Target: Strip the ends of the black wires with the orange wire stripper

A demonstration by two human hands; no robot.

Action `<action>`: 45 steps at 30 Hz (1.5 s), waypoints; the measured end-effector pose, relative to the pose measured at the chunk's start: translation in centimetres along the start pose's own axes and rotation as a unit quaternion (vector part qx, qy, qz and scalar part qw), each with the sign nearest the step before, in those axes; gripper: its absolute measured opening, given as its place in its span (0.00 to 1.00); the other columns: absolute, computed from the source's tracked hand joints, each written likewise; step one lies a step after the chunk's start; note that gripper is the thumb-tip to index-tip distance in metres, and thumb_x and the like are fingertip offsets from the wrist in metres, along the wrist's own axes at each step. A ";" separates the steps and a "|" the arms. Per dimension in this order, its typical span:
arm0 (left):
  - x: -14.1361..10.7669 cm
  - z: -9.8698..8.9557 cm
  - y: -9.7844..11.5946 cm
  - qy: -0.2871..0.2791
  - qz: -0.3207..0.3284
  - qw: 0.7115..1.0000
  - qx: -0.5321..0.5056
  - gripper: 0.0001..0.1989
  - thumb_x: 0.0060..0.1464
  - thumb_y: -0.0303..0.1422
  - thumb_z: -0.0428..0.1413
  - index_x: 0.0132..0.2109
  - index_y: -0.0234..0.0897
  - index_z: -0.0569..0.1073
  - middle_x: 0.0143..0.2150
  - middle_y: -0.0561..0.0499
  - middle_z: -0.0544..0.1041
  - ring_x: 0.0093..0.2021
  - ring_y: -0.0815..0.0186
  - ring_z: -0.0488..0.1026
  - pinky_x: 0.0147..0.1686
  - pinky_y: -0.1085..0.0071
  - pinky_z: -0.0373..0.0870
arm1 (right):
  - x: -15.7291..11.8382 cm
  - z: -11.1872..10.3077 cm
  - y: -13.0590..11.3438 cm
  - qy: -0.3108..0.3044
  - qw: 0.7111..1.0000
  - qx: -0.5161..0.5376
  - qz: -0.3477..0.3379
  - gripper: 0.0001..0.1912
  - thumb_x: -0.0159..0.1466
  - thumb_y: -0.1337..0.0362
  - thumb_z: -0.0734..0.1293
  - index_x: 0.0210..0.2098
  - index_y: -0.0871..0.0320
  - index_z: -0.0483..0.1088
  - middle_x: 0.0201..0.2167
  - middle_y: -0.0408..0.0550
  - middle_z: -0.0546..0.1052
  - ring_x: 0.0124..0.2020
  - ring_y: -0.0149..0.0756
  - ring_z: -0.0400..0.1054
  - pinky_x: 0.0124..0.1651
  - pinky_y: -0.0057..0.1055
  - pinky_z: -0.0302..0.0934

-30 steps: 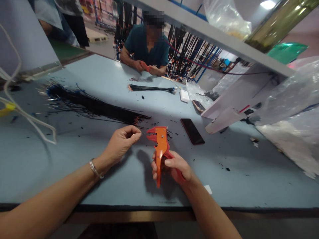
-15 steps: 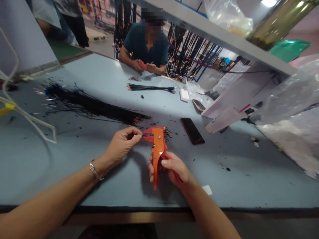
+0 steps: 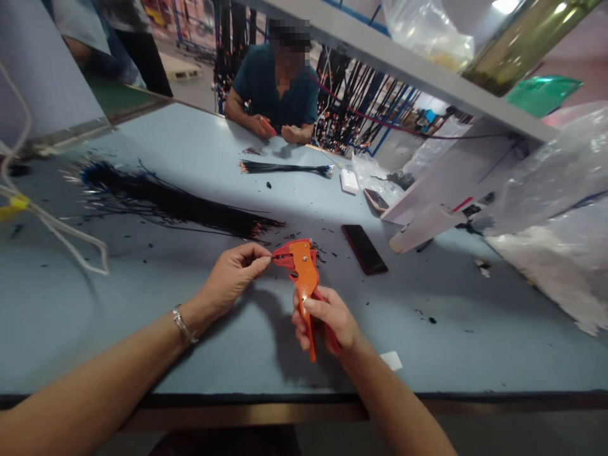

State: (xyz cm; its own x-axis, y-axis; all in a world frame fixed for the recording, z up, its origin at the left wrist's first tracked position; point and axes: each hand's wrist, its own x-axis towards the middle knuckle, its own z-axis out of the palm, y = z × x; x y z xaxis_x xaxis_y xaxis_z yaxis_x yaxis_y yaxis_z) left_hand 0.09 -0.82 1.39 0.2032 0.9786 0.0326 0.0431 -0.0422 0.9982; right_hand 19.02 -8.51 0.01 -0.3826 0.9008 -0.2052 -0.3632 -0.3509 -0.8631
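Wrapped round the handles of an orange and red wire stripper (image 3: 304,272), my right hand (image 3: 330,316) keeps it upright over the table with its jaws facing left. My left hand (image 3: 240,272) is closed in a pinch right at the jaw tips. Between its thumb and forefinger is a thin dark wire, mostly hidden by the fingers, its end at the jaws. Behind my left hand lies a thick bundle of black wires (image 3: 190,206), with bare copper-coloured ends toward the stripper and blue and silvery ends at far left.
Dark scraps (image 3: 319,253) lie behind the stripper. A black phone (image 3: 365,249) is to its right. Across the table (image 3: 190,126), a co-worker holds a red tool near a smaller wire bundle (image 3: 285,168). A shelf post and plastic bags (image 3: 546,164) stand at right; a white cable (image 3: 71,234) at left.
My right hand has squeezed the stripper's handles closer together, and the jaws have narrowed. The orange handle swung right. My left hand stays at the jaw tips. The co-worker's hands moved slightly apart.
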 end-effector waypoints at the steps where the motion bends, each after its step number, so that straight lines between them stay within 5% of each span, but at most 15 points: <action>1: 0.1 0.0 -0.1 0.005 -0.004 1.000 -0.007 0.10 0.46 0.39 0.60 0.29 0.36 0.73 0.25 0.55 0.67 0.26 0.70 0.60 0.26 0.75 0.59 | 0.1 0.0 -0.1 0.003 1.000 0.005 -0.009 0.17 0.58 0.53 0.70 0.36 0.61 0.67 0.20 0.43 0.72 0.15 0.31 0.67 0.17 0.24 0.60; 7: 1.0 -0.6 -0.5 0.062 -0.068 0.989 -0.114 0.10 0.43 0.37 0.62 0.29 0.37 0.71 0.27 0.53 0.69 0.26 0.70 0.63 0.25 0.74 0.61 | 0.6 -0.8 -1.0 0.024 0.995 0.082 -0.045 0.19 0.56 0.54 0.65 0.42 0.59 0.67 0.31 0.48 0.75 0.29 0.39 0.73 0.30 0.33 0.63; 17: 0.8 -0.8 -0.4 0.046 -0.093 0.982 -0.157 0.11 0.41 0.36 0.64 0.30 0.36 0.73 0.26 0.55 0.71 0.25 0.72 0.65 0.25 0.76 0.61 | 0.6 0.0 -0.5 -0.058 0.996 0.067 0.006 0.20 0.56 0.57 0.67 0.43 0.62 0.66 0.32 0.50 0.75 0.29 0.39 0.74 0.29 0.29 0.56; 29: 0.4 -0.6 -0.6 -0.009 -0.050 0.996 -0.074 0.09 0.46 0.37 0.63 0.30 0.37 0.75 0.23 0.57 0.69 0.23 0.73 0.62 0.25 0.75 0.58 | 0.3 0.3 -0.6 -0.092 0.994 0.057 -0.005 0.17 0.55 0.60 0.67 0.42 0.63 0.67 0.29 0.49 0.76 0.25 0.36 0.73 0.28 0.27 0.54; 45: 0.3 -0.7 0.2 0.018 -0.026 0.999 -0.026 0.09 0.46 0.37 0.61 0.27 0.36 0.73 0.22 0.55 0.69 0.23 0.71 0.61 0.26 0.75 0.59 | 0.4 0.0 -0.5 -0.098 0.994 0.046 -0.011 0.16 0.56 0.61 0.67 0.42 0.63 0.67 0.30 0.49 0.75 0.26 0.36 0.73 0.29 0.28 0.54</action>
State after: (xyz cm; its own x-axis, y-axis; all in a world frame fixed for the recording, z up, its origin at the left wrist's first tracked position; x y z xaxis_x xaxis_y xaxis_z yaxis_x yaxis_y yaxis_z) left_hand -0.56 -0.37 1.61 0.1674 0.9857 -0.0182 0.0024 0.0180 0.9998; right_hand 19.10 -7.94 0.37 -0.5285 0.8446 -0.0858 -0.4452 -0.3618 -0.8191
